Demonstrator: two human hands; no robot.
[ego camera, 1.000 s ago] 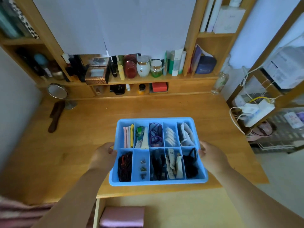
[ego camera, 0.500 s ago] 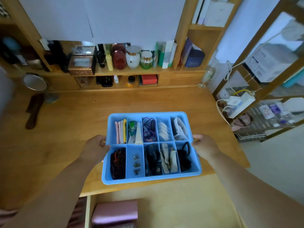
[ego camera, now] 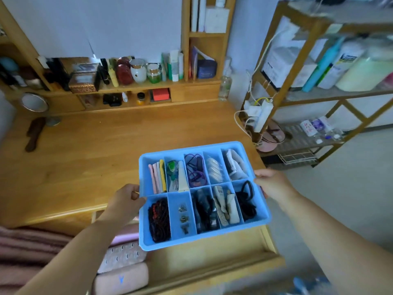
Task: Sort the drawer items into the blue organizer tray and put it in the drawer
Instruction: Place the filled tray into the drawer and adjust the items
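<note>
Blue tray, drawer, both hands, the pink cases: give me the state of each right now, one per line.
Tray: filled, held level off the desk, over the open drawer.
Drawer: open, right part bare.
Left hand: gripping the tray's left rim.
Right hand: gripping the tray's right rim.
Pink cases: closed, lying in the drawer's left side.

Both bare forearms reach forward from the lower corners, elbows out of sight. The left hand is curled, thumb on top, clamped on the left rim of the blue plastic compartment tray. The right hand wraps the opposite rim, knuckles up, fingers tucked underneath. The wrists are roughly level, the right one slightly higher and farther forward.
</note>
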